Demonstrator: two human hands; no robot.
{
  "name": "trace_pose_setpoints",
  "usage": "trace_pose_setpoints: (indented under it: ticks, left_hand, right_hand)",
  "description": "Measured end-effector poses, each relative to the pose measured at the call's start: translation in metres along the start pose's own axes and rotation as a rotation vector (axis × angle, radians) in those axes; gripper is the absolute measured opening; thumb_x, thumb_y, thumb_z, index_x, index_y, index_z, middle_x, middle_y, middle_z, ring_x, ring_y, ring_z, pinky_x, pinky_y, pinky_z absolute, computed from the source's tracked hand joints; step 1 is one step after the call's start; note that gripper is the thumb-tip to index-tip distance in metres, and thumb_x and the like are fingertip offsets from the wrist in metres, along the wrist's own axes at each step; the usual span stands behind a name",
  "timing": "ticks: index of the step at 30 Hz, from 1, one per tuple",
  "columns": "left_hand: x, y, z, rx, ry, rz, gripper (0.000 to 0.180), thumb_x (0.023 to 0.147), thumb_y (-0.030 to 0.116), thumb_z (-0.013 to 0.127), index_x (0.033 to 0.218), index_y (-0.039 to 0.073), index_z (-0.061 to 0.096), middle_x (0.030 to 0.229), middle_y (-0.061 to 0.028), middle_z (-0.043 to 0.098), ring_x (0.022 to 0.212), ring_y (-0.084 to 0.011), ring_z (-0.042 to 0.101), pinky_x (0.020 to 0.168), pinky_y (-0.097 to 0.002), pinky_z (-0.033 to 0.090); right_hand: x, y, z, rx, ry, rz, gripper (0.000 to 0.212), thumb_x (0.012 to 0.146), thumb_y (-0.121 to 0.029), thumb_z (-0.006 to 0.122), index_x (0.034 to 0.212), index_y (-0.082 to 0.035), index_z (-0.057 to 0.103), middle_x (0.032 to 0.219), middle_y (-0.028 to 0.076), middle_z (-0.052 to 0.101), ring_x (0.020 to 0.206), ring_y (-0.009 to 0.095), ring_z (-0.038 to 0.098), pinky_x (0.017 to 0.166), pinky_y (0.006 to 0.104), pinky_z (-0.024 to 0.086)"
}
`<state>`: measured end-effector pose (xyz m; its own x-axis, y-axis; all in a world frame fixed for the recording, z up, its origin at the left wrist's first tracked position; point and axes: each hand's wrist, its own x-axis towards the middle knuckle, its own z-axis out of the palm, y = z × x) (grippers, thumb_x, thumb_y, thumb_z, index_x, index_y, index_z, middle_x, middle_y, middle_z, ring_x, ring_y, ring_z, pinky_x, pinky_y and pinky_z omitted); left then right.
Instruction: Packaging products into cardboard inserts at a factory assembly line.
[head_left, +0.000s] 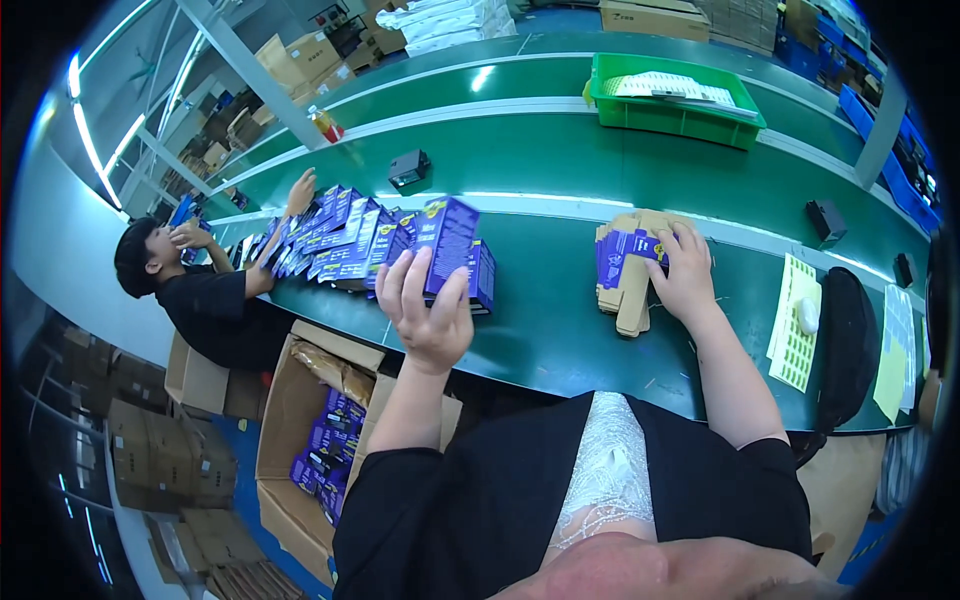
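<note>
My left hand (428, 315) is at the right end of a row of boxes, its fingers and thumb curved round the lower part of an upright purple box (452, 232). Another purple box (483, 275) stands close behind it to the right. Leaning leftward along the bench are several purple cartons (345, 240), overlapping one another. On the right, my right hand (688, 270) grips the right edge of a flat purple carton (622, 252). That carton lies on a small stack of flattened brown-backed cartons (632, 300); its grip is partly hidden by my fingers.
Across the green bench (550, 350) stand a green tray (690, 125) of label sheets and a black device (408, 170). A label sheet (795, 325) and black pouch (850, 345) lie right. An open cardboard box (275, 440) holds purple packs. A co-worker (215, 290) sits left.
</note>
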<state>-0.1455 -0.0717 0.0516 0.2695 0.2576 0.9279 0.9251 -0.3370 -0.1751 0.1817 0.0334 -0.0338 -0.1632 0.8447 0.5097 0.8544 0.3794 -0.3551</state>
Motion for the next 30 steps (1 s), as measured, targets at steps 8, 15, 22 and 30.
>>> trace_pose_setpoints:
  ticks: [8, 15, 22, 30]
  left_hand:
    - [-0.056, -0.037, 0.001, 0.102, -0.274, -0.199, 0.019, 0.076, 0.000, 0.064, 0.090, 0.011, 0.070, 0.132, -0.0098, 0.055, 0.130, -0.0330, 0.044, 0.117, -0.0498, 0.014]
    - [-0.053, -0.040, 0.008, 0.072, -0.299, -0.232, 0.023, 0.077, -0.001, 0.061, 0.097, 0.009, 0.070, 0.135, -0.0104, 0.054, 0.136, -0.0344, 0.039, 0.117, -0.0507, 0.011]
    - [-0.048, -0.029, 0.015, 0.161, -0.352, -0.305, 0.034, 0.078, -0.001, 0.059, 0.110, 0.008, 0.065, 0.136, -0.0134, 0.053, 0.135, -0.0369, 0.038, 0.116, -0.0528, 0.012]
    - [-0.054, -0.052, 0.024, 0.183, -0.372, -0.448, 0.044, 0.082, 0.006, 0.059, 0.126, 0.007, 0.053, 0.143, -0.0194, 0.043, 0.140, -0.0406, 0.029, 0.113, -0.0607, 0.012]
  right_hand:
    - [0.002, -0.005, 0.001, -0.130, -0.204, 0.127, 0.047, 0.091, -0.036, 0.058, 0.128, -0.007, 0.058, 0.140, 0.019, 0.044, 0.140, 0.037, 0.027, 0.116, 0.0544, 0.016]
    - [0.001, -0.001, 0.005, -0.131, -0.196, 0.128, 0.046, 0.091, -0.036, 0.058, 0.128, -0.007, 0.059, 0.140, 0.019, 0.044, 0.140, 0.038, 0.027, 0.115, 0.0535, 0.017]
    - [0.003, 0.004, 0.007, -0.117, -0.187, 0.130, 0.042, 0.091, -0.032, 0.059, 0.124, -0.006, 0.061, 0.139, 0.019, 0.045, 0.139, 0.037, 0.027, 0.115, 0.0523, 0.020]
    - [0.005, 0.004, 0.010, -0.126, -0.162, 0.098, 0.038, 0.089, -0.027, 0.062, 0.121, -0.005, 0.061, 0.138, 0.018, 0.047, 0.138, 0.037, 0.030, 0.112, 0.0474, 0.027]
